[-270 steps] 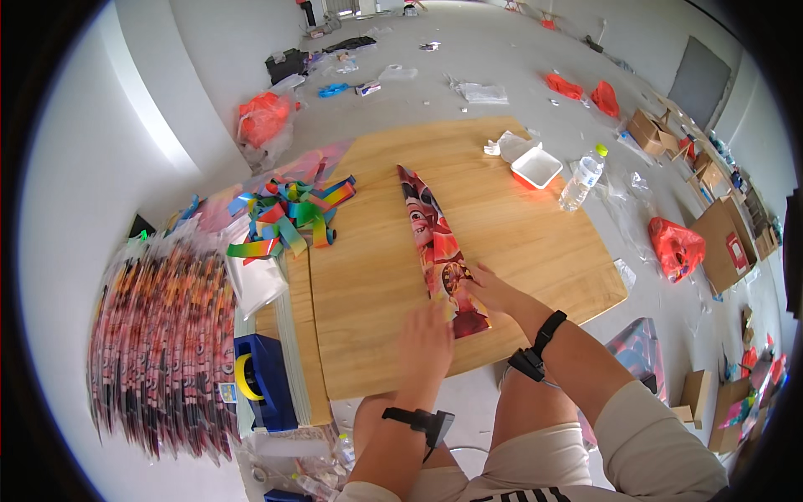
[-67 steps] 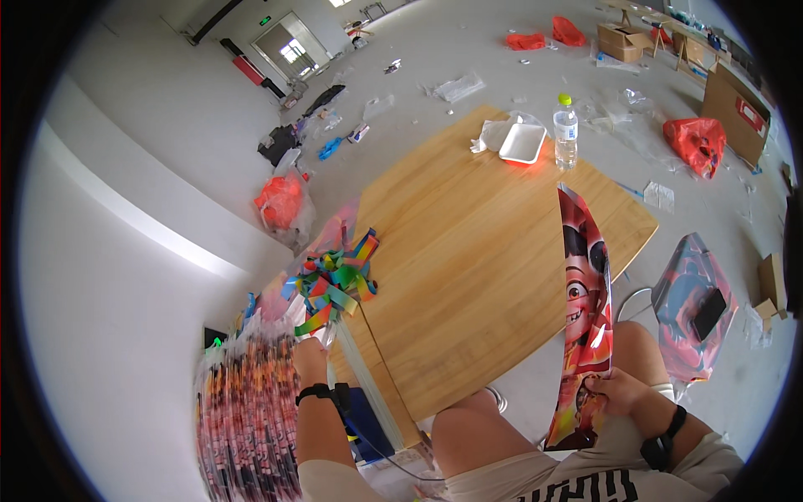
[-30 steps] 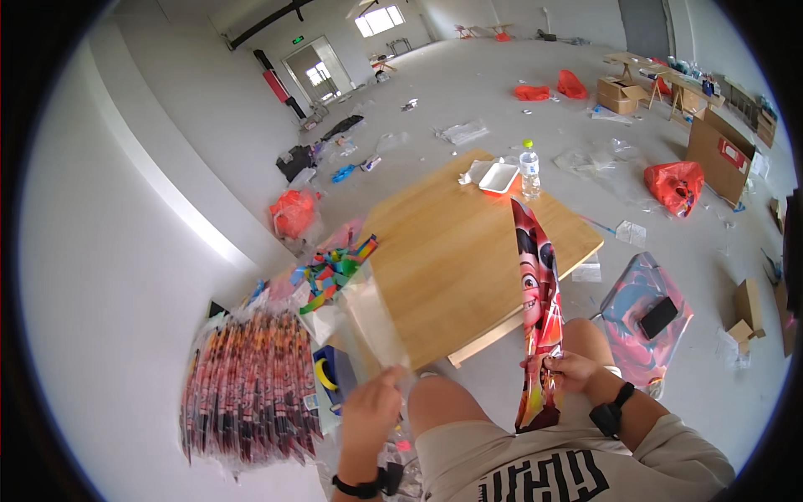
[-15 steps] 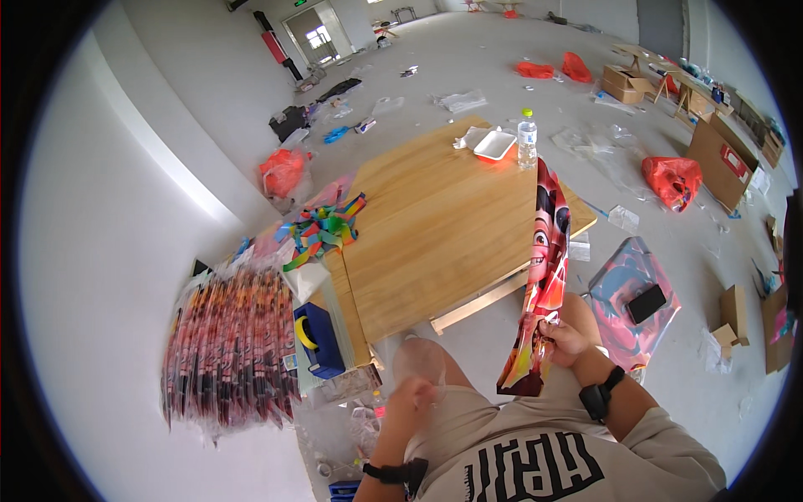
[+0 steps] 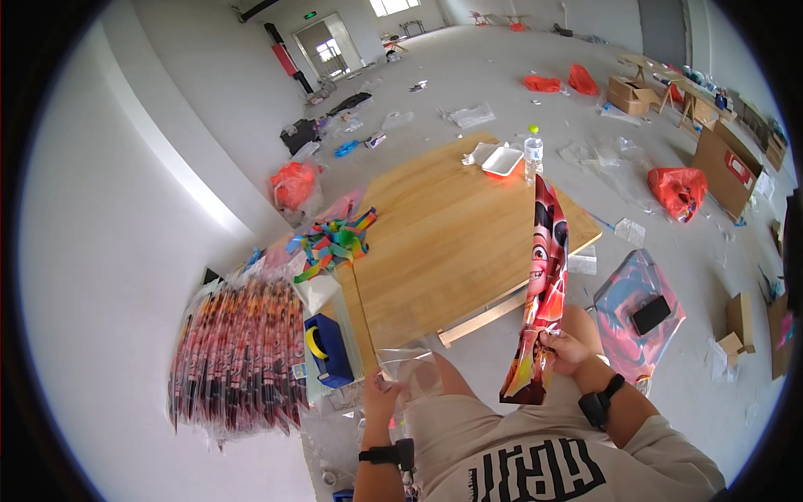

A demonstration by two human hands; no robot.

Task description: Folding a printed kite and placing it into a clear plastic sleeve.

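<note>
A long folded, glossy printed sheet in red and black with a cartoon face stands upright above my lap. My right hand is closed round its lower part. At the near left corner of the table, my left hand is closed on a clear plastic bag, which spreads over my left knee. Just beyond that hand stands a blue tape dispenser with a yellow roll core. Left of it lies a thick row of similar printed sheets in clear wrapping.
On the wooden table are a water bottle, a white tray and rainbow ribbons at the left edge. A phone lies on a pink-and-blue sheet at right. Red bags and cardboard boxes stand on the floor.
My left hand has moved slightly left toward the tape dispenser, and the clear bag now shows spread out from it. My right hand still holds the printed sheet. The view has shifted slightly.
</note>
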